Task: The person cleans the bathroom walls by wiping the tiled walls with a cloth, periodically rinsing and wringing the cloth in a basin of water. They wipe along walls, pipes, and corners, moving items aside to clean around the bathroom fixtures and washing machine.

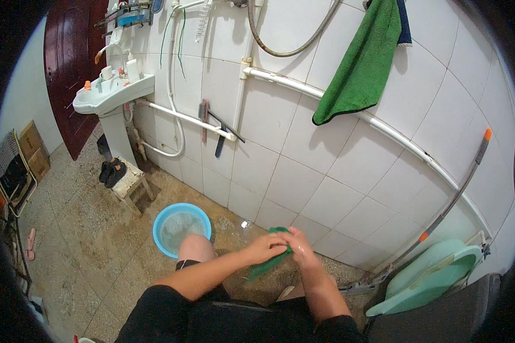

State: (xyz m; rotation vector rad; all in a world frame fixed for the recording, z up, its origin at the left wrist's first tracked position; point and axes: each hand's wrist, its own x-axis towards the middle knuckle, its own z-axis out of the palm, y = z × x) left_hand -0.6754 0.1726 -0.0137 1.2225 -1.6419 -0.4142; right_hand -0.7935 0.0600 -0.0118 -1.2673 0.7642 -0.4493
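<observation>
A wet-looking green cloth (pixel 267 266) is bunched between my two hands, above the floor and in front of the tiled wall. My left hand (pixel 262 249) closes over it from the left, fingers bent. From the other side my right hand (pixel 299 248), shiny with water, grips the same cloth. One end of the cloth hangs below my left hand. To the left, beyond my knee, a light blue basin (pixel 157 231) holds cloudy, sudsy water. My knee hides part of its near rim.
A white stool (pixel 131 178) bears dark shoes (pixel 112 172) beside the pedestal sink (pixel 124 96). A green towel (pixel 360 68) hangs over the white wall pipe (pixel 283 83). At right, a long-handled tool (pixel 455 195) leans near a pale green tub (pixel 433 270). The floor (pixel 86 231) looks wet.
</observation>
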